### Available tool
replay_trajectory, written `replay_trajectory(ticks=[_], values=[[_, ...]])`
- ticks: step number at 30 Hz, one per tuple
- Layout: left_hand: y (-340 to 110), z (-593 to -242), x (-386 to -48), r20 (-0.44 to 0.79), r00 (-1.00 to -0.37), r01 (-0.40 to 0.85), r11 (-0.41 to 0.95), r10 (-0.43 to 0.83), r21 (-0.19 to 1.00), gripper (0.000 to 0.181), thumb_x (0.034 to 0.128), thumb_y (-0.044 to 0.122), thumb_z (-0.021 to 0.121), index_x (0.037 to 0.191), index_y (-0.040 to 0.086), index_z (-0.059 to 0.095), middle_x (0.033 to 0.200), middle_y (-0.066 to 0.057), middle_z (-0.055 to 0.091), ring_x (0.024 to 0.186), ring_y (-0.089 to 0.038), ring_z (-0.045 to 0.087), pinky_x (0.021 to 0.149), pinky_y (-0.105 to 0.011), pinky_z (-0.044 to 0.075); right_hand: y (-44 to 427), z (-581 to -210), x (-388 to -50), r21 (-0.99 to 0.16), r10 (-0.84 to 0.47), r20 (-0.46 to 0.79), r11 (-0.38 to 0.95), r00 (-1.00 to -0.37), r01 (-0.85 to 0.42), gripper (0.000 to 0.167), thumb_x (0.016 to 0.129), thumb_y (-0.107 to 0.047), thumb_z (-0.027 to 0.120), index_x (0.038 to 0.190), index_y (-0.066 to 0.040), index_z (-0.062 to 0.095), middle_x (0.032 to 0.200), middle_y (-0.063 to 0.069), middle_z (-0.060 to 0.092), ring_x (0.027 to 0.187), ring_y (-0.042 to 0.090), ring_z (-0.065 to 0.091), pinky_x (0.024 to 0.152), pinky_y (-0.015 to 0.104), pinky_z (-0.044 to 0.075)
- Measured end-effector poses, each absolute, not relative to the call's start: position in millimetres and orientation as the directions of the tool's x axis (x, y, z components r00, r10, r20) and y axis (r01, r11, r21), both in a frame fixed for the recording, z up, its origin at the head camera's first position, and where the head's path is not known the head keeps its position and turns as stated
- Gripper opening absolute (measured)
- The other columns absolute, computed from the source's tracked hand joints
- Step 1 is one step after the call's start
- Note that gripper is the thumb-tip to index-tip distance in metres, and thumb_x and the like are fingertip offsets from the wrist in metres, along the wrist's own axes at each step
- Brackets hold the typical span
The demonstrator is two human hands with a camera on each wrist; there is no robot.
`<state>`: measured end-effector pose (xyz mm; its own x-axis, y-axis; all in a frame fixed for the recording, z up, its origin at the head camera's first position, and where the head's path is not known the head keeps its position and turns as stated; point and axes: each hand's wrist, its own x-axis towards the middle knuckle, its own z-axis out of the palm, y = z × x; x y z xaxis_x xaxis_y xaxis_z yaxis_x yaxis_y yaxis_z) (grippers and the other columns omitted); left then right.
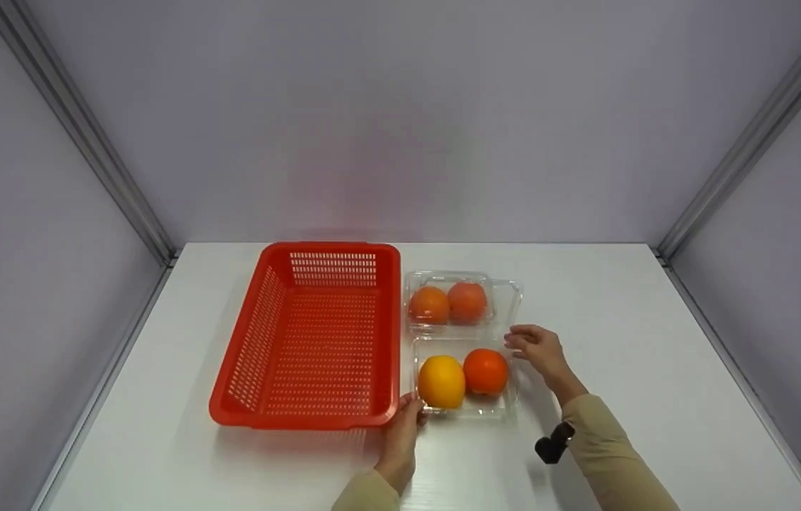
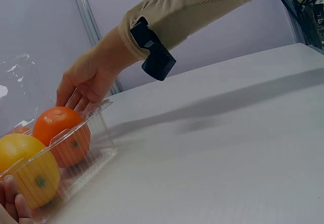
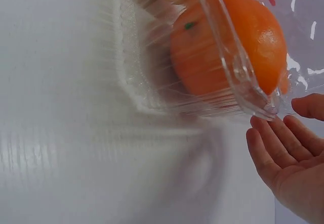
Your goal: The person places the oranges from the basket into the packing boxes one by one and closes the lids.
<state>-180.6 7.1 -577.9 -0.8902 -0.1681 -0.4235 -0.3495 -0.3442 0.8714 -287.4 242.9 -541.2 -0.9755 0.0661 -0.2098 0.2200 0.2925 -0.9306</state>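
Note:
A clear plastic clamshell box stands with its lid raised at the back. Inside it lie a yellow-orange fruit on the left and an orange on the right. My left hand holds the box's front left corner; in the left wrist view only some of its fingers show, against the wall. At the back right corner is my right hand. In the right wrist view its fingers, loosely bent, reach the rim beside the orange, with the thumb apart from them.
A red perforated plastic basket stands left of the box, close to my left hand. Behind the box, two more oranges sit under clear plastic. Walls surround the white table at the back and sides.

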Motion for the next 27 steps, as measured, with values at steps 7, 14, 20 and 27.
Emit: replay_trajectory(ticks=[7,14,20,27], values=[[4,-577,-181,-0.421,-0.896,-0.348,-0.367,-0.14,0.863,0.014,0.09,0.009,0.055,0.1,0.0,0.059,0.077,0.004,0.059,0.075,-0.012,0.054,0.073,-0.026,0.045,246,-524,-290,-0.929,0.146,-0.127,0.331,-0.981,0.169,0.033,0.094,-0.007,0.057,0.121,0.012,0.057,0.111,0.024,0.069,0.078,0.0,0.064,0.078,0.021,0.058],[2,-582,-182,-0.436,-0.891,-0.36,-0.39,-0.124,0.847,0.013,0.0898,0.009,0.057,0.096,-0.002,0.061,0.075,0.003,0.06,0.073,-0.013,0.055,0.072,-0.026,0.047,249,-509,-292,-0.941,0.183,-0.041,0.323,-0.982,0.099,0.031,0.093,-0.005,0.059,0.118,0.013,0.058,0.103,0.018,0.072,0.074,-0.005,0.063,0.073,0.014,0.057],[1,-581,-182,-0.454,-0.885,-0.375,-0.418,-0.104,0.827,0.008,0.0909,0.012,0.058,0.089,0.005,0.062,0.074,0.004,0.059,0.073,-0.012,0.056,0.073,-0.025,0.049,248,-495,-294,-0.965,0.164,0.029,0.261,-0.986,0.015,0.032,0.092,-0.003,0.059,0.119,0.015,0.057,0.097,0.008,0.073,0.074,-0.009,0.062,0.072,0.011,0.055],[0,-579,-180,-0.463,-0.882,-0.388,-0.424,-0.085,0.818,0.007,0.0915,0.013,0.058,0.089,0.007,0.062,0.076,0.004,0.061,0.075,-0.011,0.056,0.075,-0.025,0.05,243,-481,-299,-0.961,0.168,0.074,0.274,-0.983,-0.025,0.031,0.09,-0.002,0.062,0.117,0.012,0.06,0.1,0.012,0.073,0.075,-0.009,0.062,0.071,0.01,0.054]])
